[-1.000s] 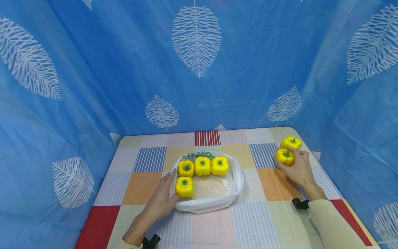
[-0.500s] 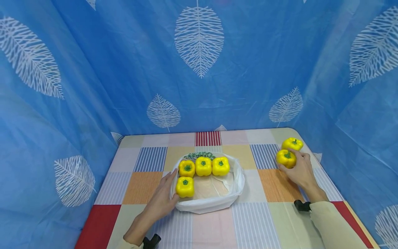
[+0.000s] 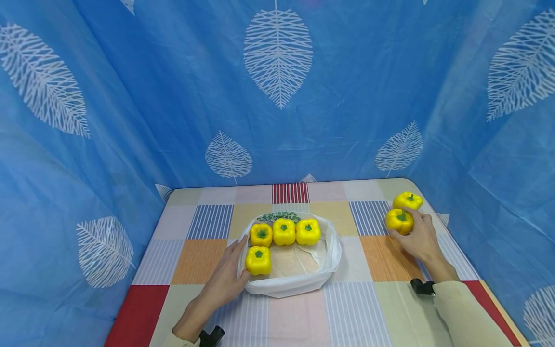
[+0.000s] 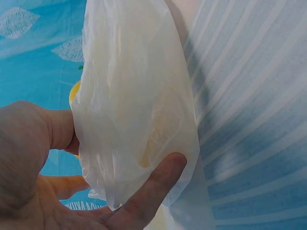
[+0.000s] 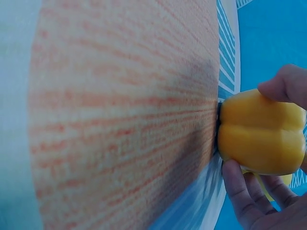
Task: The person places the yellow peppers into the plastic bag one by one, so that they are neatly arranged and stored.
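A white plastic bag (image 3: 288, 285) lies on the table with its mouth spread wide, and several yellow bell peppers (image 3: 284, 232) sit inside along its back and left. My left hand (image 3: 225, 277) holds the bag's left side; in the left wrist view, the thumb goes over the rim while a finger lies along the outer wall (image 4: 139, 96). At the far right, my right hand (image 3: 417, 236) grips another yellow bell pepper (image 3: 399, 220) between thumb and fingers. In the right wrist view, that pepper (image 5: 264, 132) is on or just above the cloth. One more pepper (image 3: 408, 200) stands right behind it.
A patchwork-patterned cloth (image 3: 303, 318) covers the table. Blue curtains (image 3: 329, 96) with white leaf prints hang behind and on both sides. The table's right edge runs close beside the right hand and the two peppers there.
The whole head view has shifted very slightly. Both hands, the bag and the peppers otherwise stay in place.
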`<state>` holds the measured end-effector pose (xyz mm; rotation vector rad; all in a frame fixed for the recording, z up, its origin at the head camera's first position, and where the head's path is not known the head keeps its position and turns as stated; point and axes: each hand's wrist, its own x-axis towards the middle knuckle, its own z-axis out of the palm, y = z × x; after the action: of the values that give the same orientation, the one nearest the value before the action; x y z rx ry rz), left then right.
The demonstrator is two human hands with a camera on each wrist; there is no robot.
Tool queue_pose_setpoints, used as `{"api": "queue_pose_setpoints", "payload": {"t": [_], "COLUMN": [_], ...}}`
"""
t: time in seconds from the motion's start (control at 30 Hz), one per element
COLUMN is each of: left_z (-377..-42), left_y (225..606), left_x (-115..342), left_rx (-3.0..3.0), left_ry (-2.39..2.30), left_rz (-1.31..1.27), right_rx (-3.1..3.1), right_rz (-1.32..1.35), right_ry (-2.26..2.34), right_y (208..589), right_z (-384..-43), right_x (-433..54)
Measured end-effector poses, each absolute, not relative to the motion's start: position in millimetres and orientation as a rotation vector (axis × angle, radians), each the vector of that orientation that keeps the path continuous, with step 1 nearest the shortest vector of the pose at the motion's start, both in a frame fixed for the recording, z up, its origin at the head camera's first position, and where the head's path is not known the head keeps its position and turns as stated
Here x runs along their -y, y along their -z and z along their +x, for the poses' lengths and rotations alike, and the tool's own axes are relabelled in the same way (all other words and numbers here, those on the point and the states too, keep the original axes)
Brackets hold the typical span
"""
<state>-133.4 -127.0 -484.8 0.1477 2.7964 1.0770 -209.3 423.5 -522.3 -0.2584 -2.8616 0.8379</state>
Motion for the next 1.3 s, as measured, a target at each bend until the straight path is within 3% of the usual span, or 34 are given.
{"api": "queue_pose_setpoints", "payload": {"t": [1.3], "left_z": [-133], "left_y": [483], "left_x": [127], "left_rx": [-2.789], "left_ry": [-1.097], "left_rz": [0.151], "right_rx": [2.808], "right_rz": [-0.163], "right_ry": [-0.847], "right_y": [514], "right_z": [-203], "right_x": [-414]}}
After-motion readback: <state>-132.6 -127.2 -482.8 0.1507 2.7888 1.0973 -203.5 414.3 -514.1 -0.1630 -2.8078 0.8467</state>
